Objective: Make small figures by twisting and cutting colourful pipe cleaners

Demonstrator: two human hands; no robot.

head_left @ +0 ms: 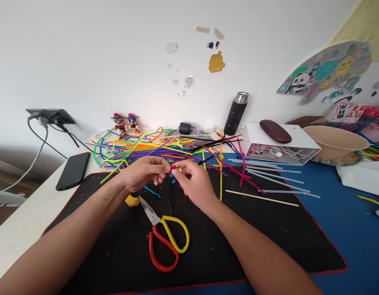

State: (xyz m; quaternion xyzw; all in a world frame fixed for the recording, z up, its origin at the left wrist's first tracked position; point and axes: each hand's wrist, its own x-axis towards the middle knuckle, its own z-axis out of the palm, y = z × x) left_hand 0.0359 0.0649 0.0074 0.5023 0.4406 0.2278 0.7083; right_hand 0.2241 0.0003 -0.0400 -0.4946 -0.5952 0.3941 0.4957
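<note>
A small red pipe cleaner piece (173, 167) sits pinched between both hands, up above the middle of the black mat (269, 241). The left hand (145, 173) grips one end with thumb and fingertips closed on it. The right hand (194, 182) grips the other end the same way. The piece looks bent or curled, so some twisting seems done, but it is still tiny, so I think most of the making is left. Its exact shape is too small to tell.

It looks fuzzy and soft, with thin wire inside. Little blue bits (152, 191) lie on the mat just under the hands, like cut ends. A small yellow piece (132, 200) lies near the left wrist.

The scissors (165, 237) lie closer to the person, shut, with shiny metal blades, one red loop handle and one yellow.

Behind the hands is a big messy pile of pipe cleaners (146, 149), long and thin, in purple, orange, yellow and green. Clear glue sticks (278, 176) and a thin wooden stick (261, 198) lie to the right. A black phone (73, 170), smooth and flat, rests to the left.
</note>
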